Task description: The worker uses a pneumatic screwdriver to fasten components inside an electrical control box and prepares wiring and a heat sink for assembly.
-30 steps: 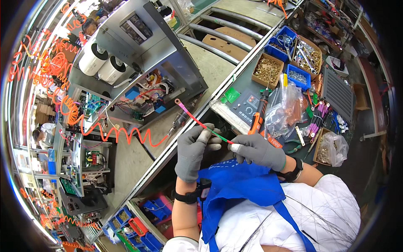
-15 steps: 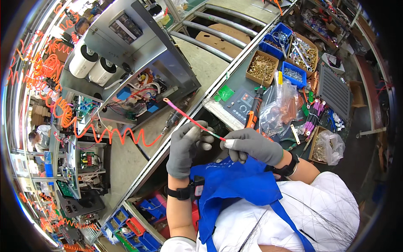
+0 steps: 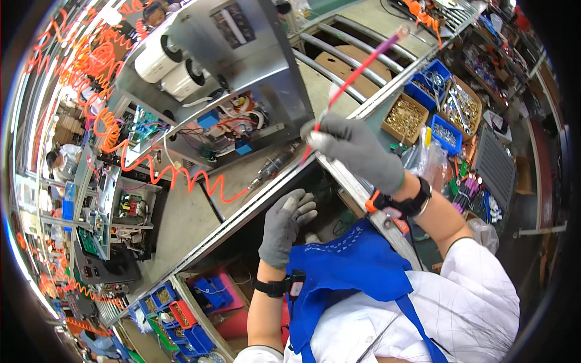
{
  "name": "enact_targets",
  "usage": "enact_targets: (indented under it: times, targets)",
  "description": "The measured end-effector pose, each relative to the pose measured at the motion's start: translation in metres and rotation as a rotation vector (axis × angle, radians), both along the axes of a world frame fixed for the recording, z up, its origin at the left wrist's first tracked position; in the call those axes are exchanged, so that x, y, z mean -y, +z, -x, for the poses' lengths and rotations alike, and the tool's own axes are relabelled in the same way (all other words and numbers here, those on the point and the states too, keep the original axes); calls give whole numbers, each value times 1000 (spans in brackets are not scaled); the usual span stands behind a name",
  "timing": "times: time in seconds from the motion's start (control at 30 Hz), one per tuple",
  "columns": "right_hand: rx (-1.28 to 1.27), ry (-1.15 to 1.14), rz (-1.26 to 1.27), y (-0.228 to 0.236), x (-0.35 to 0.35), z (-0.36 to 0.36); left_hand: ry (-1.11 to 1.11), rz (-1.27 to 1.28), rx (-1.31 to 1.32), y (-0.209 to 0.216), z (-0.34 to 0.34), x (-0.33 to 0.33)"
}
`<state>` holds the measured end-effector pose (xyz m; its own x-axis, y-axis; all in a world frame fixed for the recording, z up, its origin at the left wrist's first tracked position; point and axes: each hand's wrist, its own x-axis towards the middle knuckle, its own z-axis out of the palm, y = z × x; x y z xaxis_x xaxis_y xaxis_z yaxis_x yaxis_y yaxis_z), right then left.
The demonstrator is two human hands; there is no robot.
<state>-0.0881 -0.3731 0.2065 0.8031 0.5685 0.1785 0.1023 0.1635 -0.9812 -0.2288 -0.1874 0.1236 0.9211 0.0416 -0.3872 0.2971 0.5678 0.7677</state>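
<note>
My right hand (image 3: pixel 357 148), in a grey glove, is raised near the roller bench's edge and pinches a red cable (image 3: pixel 358 71). The cable has a purple sleeve and a ring-shaped lug at its upper end; its lower end sticks out below the fingers. Lower down, my left hand (image 3: pixel 285 228), also gloved, is empty with its fingers loosely bent and apart, in front of my blue apron (image 3: pixel 345 260). Beyond both hands stands an open metal cabinet (image 3: pixel 275 100) with wires and white cylinders showing. A pneumatic screwdriver (image 3: pixel 273 166) lies on the bench beside it.
An orange coiled hose (image 3: pixel 175 175) runs to the screwdriver. At right are cardboard boxes of brass fasteners (image 3: pixel 404 117), blue bins (image 3: pixel 446 134), a grey vented panel (image 3: pixel 493 158) and plastic bags. Metal rollers (image 3: pixel 351 57) lie behind. Small-parts bins (image 3: pixel 180 314) stand lower left.
My right hand has lifted the red cable up and away from my body. My left hand has let go of the cable and dropped lower. The view has shifted somewhat.
</note>
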Motion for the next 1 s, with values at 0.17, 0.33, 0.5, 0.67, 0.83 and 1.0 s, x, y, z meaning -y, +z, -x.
enact_targets:
  times: [0.17,0.33,0.5,0.67,0.83,1.0]
  targets:
    - [397,-116,-9,61,-94,-67,194,-68,126,-27,-45,-51]
    - [971,-324,327,92,-182,-96,409,-129,408,-30,-127,-101]
    - [986,-329,669,95,-233,-109,474,-162,389,-20,-189,-129]
    - [835,-332,901,86,-241,-115,321,-298,497,-13,-204,-145]
    - [755,-333,985,54,-246,-113,226,-339,433,-22,-206,-150]
    - [764,-361,787,37,-236,-108,470,-609,430,-31,-225,-146]
